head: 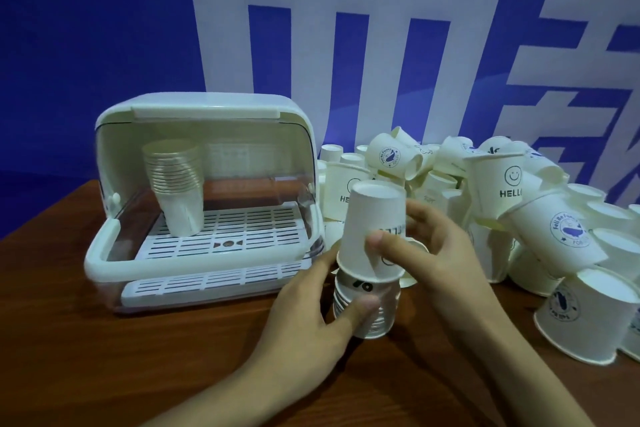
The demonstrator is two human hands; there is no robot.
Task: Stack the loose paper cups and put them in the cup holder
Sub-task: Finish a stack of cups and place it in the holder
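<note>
Wooden table (104,340), blue-white backdrop. Left hand (311,319) grips inverted cup stack (367,305); right hand (429,246) pinches top cup (374,229). Loose cups (519,204) piled right; cup holder (204,198) left.

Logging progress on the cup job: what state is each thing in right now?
cup holder: lid open, one stack inside.
stack in holder: upright, rims up, on the rack.
upside-down stack: on the table, gripped by left hand.
top cup: inverted, being set on that stack by right hand.
loose cups: jumbled pile.
</note>
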